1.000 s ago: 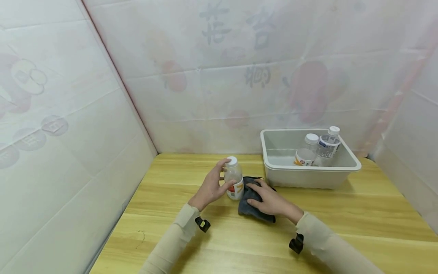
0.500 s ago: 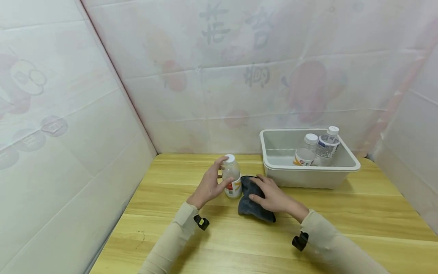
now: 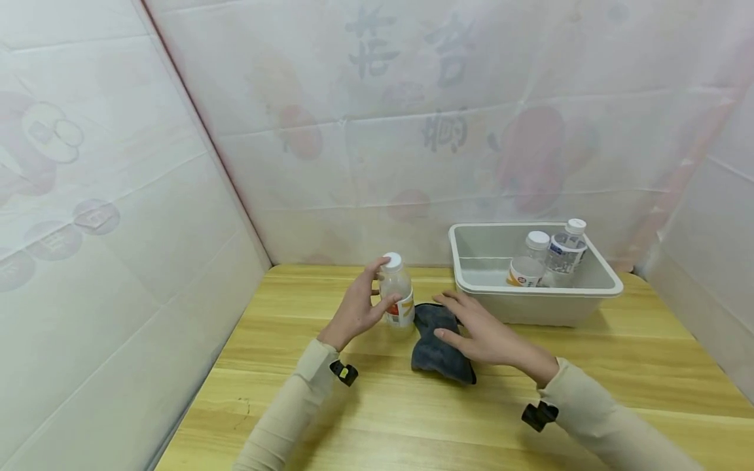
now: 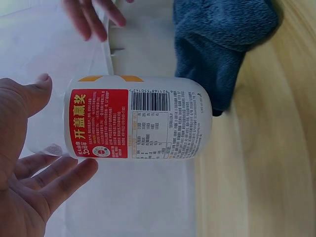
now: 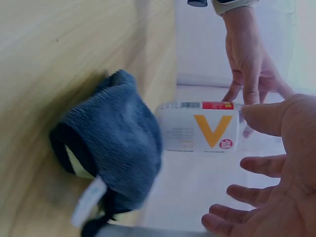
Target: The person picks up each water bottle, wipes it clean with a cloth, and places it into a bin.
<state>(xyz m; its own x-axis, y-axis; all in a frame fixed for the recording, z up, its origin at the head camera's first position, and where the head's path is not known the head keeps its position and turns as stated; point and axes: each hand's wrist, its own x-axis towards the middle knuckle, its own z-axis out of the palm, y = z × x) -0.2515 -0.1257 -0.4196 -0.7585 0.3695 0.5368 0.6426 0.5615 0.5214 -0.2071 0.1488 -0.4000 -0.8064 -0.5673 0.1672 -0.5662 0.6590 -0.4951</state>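
My left hand [image 3: 356,307] grips a clear plastic bottle [image 3: 398,309] with a white cap, held upright between thumb and fingers. Its label, seen close in the left wrist view, shows a red panel and a barcode on the bottle [image 4: 140,118]. The bottle seems just off the table. Beside it, a crumpled dark grey-blue cloth [image 3: 436,347] with a white tag lies on the wood. My right hand [image 3: 483,330] hovers over the cloth's right side, fingers spread and holding nothing; the right wrist view shows a gap between that hand [image 5: 281,182] and the cloth [image 5: 116,140].
A pale grey plastic bin [image 3: 530,307] stands at the back right. Inside it are a bottle with an orange-and-white label [image 3: 526,261] and a clear bottle with a blue-and-white label [image 3: 565,252]. Printed white sheeting [image 3: 353,163] walls the wooden table [image 3: 283,301] behind and at the sides.
My left hand has moved the bottle slightly left and away from me, upward in view. My right hand has let go of the cloth and drawn back to the right.
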